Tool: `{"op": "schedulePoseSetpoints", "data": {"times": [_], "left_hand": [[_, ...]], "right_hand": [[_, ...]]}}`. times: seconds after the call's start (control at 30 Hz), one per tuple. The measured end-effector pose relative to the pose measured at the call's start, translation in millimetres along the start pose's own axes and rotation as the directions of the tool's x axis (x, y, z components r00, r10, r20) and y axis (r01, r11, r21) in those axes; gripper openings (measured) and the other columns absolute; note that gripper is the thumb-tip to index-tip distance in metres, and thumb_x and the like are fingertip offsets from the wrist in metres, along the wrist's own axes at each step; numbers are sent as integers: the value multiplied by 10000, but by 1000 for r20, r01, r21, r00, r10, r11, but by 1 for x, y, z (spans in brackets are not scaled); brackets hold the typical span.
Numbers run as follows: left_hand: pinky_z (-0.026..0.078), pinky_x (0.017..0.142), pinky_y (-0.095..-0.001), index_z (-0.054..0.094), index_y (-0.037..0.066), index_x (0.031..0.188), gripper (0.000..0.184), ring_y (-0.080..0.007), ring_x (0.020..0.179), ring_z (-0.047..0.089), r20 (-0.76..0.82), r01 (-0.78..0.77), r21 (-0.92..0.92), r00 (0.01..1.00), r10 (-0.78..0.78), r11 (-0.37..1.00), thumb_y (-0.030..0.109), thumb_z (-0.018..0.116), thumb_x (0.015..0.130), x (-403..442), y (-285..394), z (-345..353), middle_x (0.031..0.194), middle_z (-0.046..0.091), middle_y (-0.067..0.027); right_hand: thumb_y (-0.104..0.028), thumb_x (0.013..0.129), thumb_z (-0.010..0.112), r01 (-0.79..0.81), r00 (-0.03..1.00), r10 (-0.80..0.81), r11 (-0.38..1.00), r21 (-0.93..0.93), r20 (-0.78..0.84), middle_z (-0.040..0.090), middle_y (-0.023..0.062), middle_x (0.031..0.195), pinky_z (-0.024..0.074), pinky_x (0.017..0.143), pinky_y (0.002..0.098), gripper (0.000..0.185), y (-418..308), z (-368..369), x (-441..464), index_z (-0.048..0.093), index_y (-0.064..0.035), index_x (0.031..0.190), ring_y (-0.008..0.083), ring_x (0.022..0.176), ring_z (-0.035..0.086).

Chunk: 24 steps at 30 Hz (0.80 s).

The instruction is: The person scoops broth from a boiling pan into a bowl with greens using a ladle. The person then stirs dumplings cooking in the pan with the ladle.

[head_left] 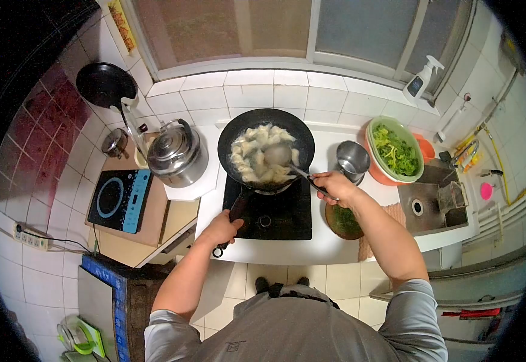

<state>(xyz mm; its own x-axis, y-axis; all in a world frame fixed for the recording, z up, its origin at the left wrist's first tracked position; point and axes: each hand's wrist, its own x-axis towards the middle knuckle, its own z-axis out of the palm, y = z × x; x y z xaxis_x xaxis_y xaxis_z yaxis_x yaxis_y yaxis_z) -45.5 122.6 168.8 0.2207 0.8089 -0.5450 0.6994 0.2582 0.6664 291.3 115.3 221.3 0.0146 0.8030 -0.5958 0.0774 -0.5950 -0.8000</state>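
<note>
A black wok [228,130] full of pale dumplings [248,148] in cloudy, steaming liquid stands on a black cooktop [293,217]. My left hand [222,230] is closed around the wok's long dark handle [239,208], at the front left. My right hand [335,187] grips the handle of a metal ladle [278,155], whose bowl rests among the dumplings at the wok's right side. Just beyond my right hand stands a metal pot [353,158]. Under my right forearm sits a round dish with chopped greens [342,222], partly hidden by the arm.
To the right, leafy greens [395,151] fill a green basin beside the metal sink [434,220]. A steel kettle [177,154] and a second cooktop [118,199] stand at left. A black pan [103,84] leans on the wall. A spray bottle [419,81] is on the sill.
</note>
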Motion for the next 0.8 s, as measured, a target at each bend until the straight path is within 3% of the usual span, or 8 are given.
{"op": "schedulePoseSetpoints", "data": {"times": [0.1, 0.3, 0.4, 0.5, 0.6, 0.7, 0.8], "left_hand": [[488, 521, -321, 396, -105, 1285, 578, -192, 519, 597, 49, 5, 30, 999, -6, 1000, 284, 597, 907, -5, 6, -3, 724, 618, -123], [487, 514, -315, 406, -95, 1279, 560, -176, 522, 597, 63, -12, -19, 998, 13, 1000, 273, 597, 903, 1, -2, -2, 743, 617, -113], [489, 520, -309, 383, -92, 1308, 589, -172, 523, 597, 83, 4, -13, 997, -3, 1000, 273, 600, 901, 2, -2, -3, 744, 617, -109], [492, 525, -304, 347, -86, 1345, 630, -173, 523, 596, 50, 13, -33, 999, -11, 999, 277, 604, 899, 3, -5, 0, 748, 620, -110], [492, 528, -299, 294, -85, 1386, 683, -172, 521, 594, 62, 24, -12, 998, -23, 1000, 279, 606, 899, 6, -7, 0, 747, 622, -110], [483, 477, -306, 501, -52, 1120, 364, -156, 501, 550, 10, -5, -57, 1000, 6, 998, 224, 615, 912, 5, -6, 3, 714, 589, -86], [481, 475, -305, 490, -48, 1131, 366, -155, 485, 537, 33, 9, -39, 999, -7, 999, 222, 611, 917, -7, 7, -2, 712, 583, -86]], "right_hand": [[-177, 896, 562, 44, 999, -45, 999, 13, 28, 563, 52, 624, 295, 350, 242, 291, -3, -6, -8, 580, -74, 1167, 103, 403, 413], [-167, 905, 550, 37, 999, -37, 998, 60, 4, 564, 42, 641, 321, 349, 230, 259, -8, -11, -27, 600, -82, 1145, 95, 454, 465], [-144, 906, 537, 5, 999, -1, 996, 90, -40, 555, 82, 622, 270, 318, 254, 365, -11, -8, -37, 524, -9, 1245, 115, 343, 387], [-162, 917, 540, -5, 1000, 5, 999, 53, 6, 566, 46, 648, 347, 362, 214, 281, -5, -16, -39, 585, -92, 1185, 87, 456, 464], [-169, 920, 539, 14, 1000, -14, 1000, 28, 6, 566, 52, 651, 340, 360, 213, 291, -5, -19, -45, 578, -83, 1195, 87, 445, 461], [-132, 907, 523, 19, 1000, -20, 993, 120, 7, 569, 86, 632, 262, 321, 244, 382, -6, -22, -53, 521, -3, 1267, 107, 354, 409], [-118, 907, 514, 27, 999, -30, 989, 147, 15, 570, 86, 632, 269, 324, 240, 380, -6, -29, -65, 520, 4, 1266, 105, 355, 409]]}}
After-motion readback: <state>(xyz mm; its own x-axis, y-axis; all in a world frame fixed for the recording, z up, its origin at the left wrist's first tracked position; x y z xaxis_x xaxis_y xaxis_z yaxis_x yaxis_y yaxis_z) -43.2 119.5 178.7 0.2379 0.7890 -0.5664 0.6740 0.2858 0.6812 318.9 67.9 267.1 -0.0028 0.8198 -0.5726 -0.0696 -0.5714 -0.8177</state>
